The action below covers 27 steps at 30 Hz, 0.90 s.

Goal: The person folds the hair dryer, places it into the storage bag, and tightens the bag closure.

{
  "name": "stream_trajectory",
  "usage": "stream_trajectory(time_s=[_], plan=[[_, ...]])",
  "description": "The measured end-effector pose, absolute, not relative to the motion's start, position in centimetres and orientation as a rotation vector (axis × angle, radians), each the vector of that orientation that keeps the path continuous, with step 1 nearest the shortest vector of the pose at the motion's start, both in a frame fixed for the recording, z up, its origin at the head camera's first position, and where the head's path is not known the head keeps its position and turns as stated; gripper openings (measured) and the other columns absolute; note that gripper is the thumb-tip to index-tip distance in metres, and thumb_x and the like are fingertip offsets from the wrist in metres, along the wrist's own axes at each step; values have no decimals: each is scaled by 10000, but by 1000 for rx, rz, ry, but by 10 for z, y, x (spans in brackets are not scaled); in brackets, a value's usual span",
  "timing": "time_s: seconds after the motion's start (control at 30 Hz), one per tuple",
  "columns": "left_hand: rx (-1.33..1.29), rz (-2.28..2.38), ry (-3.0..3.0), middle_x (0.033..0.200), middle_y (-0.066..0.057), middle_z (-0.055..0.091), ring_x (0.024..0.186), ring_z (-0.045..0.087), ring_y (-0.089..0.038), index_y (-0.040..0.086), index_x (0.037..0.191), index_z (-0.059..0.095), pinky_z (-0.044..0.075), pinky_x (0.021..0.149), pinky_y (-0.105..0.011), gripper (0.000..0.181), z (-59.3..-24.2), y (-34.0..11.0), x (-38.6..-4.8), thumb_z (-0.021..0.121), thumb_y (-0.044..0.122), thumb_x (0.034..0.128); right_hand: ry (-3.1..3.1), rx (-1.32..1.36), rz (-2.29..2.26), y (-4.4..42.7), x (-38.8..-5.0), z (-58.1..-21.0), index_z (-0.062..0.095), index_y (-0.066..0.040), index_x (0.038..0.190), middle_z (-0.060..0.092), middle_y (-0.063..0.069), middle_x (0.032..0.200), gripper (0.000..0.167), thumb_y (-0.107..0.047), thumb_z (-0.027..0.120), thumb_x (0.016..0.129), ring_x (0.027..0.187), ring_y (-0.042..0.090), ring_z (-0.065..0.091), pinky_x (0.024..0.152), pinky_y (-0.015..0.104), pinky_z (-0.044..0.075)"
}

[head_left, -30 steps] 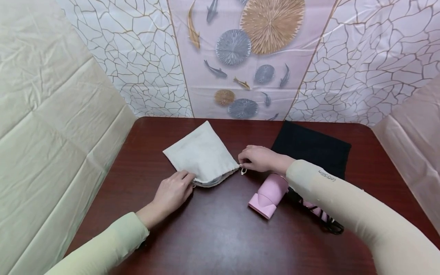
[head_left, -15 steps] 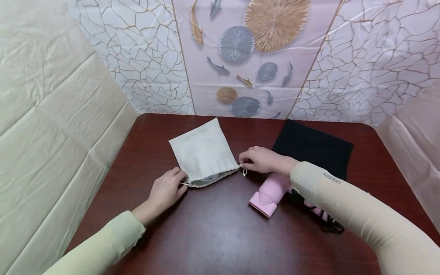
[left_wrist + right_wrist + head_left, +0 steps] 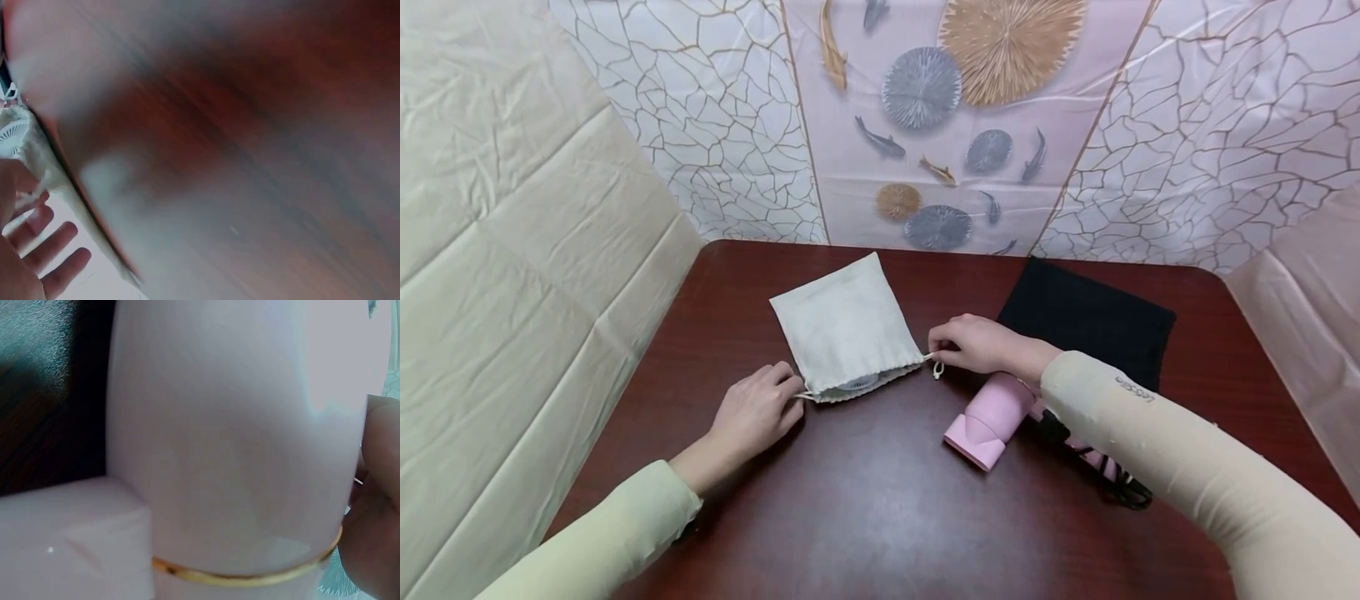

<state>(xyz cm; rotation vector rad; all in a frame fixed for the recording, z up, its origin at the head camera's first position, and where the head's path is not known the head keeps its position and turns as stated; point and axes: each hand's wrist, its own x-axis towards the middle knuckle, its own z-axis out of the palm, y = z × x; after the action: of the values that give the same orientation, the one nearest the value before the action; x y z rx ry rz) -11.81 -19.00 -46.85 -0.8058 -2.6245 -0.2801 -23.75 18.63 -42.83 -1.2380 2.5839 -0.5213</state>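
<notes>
A cream drawstring bag (image 3: 850, 321) lies flat on the table, its mouth towards me and slightly gaping. Inside the mouth shows a pale round ribbed thing (image 3: 859, 383); the rest of it is hidden. At the bag's left corner my left hand (image 3: 756, 408) pinches the drawstring (image 3: 805, 395); the left wrist view shows that cord (image 3: 39, 187) between thumb and finger, the other fingers spread. My right hand (image 3: 973, 342) pinches the cord at the right corner, where a knotted loop (image 3: 937, 369) dangles. Just below that hand lies a pink hair dryer (image 3: 1000, 408).
A black cloth piece (image 3: 1086, 325) lies flat at the back right, partly behind the right forearm. The dryer's black cord (image 3: 1127, 492) is bunched beside its handle. Patterned cloth (image 3: 925, 208) hangs behind the dark red-brown table (image 3: 865, 517).
My left hand has moved left from the bag's edge and draws the string out. The bag has turned a little, and its mouth gapes more. The right hand stays at its corner.
</notes>
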Motion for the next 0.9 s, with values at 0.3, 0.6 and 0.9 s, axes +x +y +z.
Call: stream_trajectory(time_s=[0.3,0.6,0.9], plan=[[-840,-340,-2759,861,51,540,694,527,-138,177,862,637,464,532,-323,84,-460,-204,-104,689,121,830,2567,-1258,-546,187,-236,-427,720,-141,916,590,-103,752,97,-114,715,1010,739,108,540,723,344,487],[-672,-635,-2975,861,52,592,770,516,-113,215,882,617,473,646,-337,139,-458,-186,-108,747,188,841,2577,-1289,-556,186,-235,-430,720,-159,909,614,-104,773,104,-106,719,999,745,97,563,730,345,501],[-688,-692,-2914,839,87,600,754,577,-110,231,854,661,513,685,-338,183,-461,-177,-111,789,279,975,2575,-1292,-545,189,-234,-430,719,-168,908,622,-104,782,111,-105,715,1000,765,123,586,743,354,509]])
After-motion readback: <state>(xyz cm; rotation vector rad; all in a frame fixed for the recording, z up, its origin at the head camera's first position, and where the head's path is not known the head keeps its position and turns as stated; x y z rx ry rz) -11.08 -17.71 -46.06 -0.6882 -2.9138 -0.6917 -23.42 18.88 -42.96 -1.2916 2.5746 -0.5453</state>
